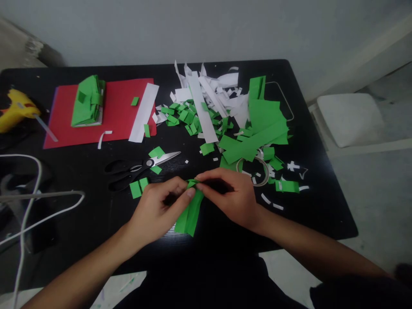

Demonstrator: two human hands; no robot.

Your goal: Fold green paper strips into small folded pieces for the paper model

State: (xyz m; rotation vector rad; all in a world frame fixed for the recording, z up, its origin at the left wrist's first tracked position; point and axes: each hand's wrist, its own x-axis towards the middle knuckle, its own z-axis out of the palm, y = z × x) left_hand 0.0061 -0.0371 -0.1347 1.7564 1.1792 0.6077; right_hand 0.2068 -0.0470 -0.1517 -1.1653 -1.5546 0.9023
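Note:
A folded green paper strip hangs between both hands above the near side of the black table. My left hand pinches its top end with thumb and fingers closed. My right hand pinches the same top end from the right, fingers curled. The strip's lower end points toward me. Black-handled scissors lie just left of and behind my left hand, blades shut.
Green and white paper scraps pile at the back right, with a tape roll. A red sheet carries a folded green stack. A yellow glue gun lies far left; white cables cross the left edge.

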